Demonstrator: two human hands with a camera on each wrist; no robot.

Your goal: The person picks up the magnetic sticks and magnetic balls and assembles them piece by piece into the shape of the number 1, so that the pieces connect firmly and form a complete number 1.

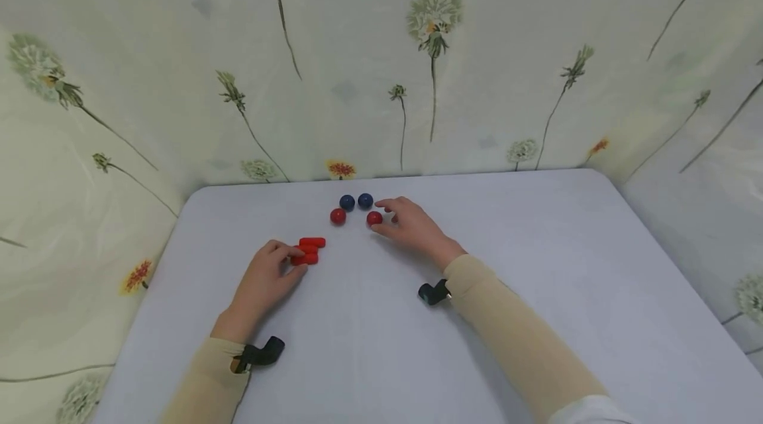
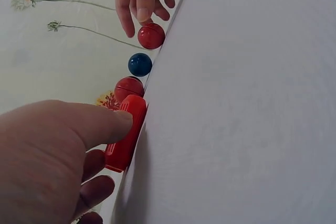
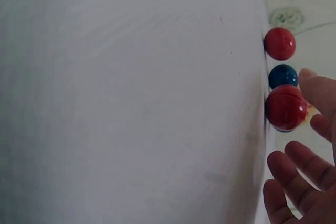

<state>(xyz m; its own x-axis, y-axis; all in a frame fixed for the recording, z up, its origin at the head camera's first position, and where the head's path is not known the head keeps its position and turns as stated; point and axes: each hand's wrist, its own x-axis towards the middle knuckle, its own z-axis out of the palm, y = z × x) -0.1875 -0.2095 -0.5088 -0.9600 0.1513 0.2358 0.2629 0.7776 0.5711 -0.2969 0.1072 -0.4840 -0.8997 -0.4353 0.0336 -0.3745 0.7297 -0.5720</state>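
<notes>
Three small red plastic cylinders (image 1: 313, 242) lie side by side at the left of the table. My left hand (image 1: 271, 281) is at their near left end, thumb and index finger around the nearest red cylinder (image 1: 310, 259). In the left wrist view the thumb overlaps the ribbed side of a red cylinder (image 2: 135, 116); the index finger is hidden. Further back sit two dark blue balls (image 1: 347, 202) and two red balls (image 1: 338, 216). Thumb and fingers of my right hand (image 1: 411, 225) spread around the right red ball (image 1: 374, 218), apparently without gripping it.
The white table (image 1: 536, 245) ends at the back against a hanging cloth (image 1: 357, 46) printed with dandelions, which also runs along both sides. A black wrist camera (image 1: 265, 351) sits on the left wrist, and another black camera (image 1: 433, 293) on the right.
</notes>
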